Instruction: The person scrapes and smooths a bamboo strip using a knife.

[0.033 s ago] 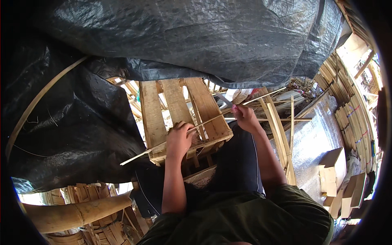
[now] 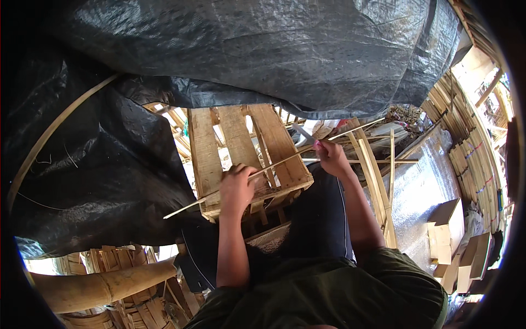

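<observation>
A long thin bamboo strip (image 2: 187,207) lies slantwise over the near end of a wooden slatted crate (image 2: 240,143). My left hand (image 2: 236,189) is closed around this strip, above the crate's near edge. Beyond the crate's right side, my right hand (image 2: 332,159) grips a knife (image 2: 303,133) whose grey blade points up and to the left. A bit of pink shows at the knife's handle; the fingers cover the rest. The blade is close to the strip, but I cannot tell whether they touch.
Black plastic sheeting (image 2: 263,52) hangs across the far side and the left. Loose bamboo strips (image 2: 375,181) lean right of my leg. Further right are a silvery sheet (image 2: 413,186), cardboard boxes (image 2: 446,222) and bundled slats (image 2: 476,162). A thick bamboo pole (image 2: 104,284) is at lower left.
My left hand has shifted slightly left along the strip, and the strip's near end has risen a little. My right hand with the knife has moved slightly to the right.
</observation>
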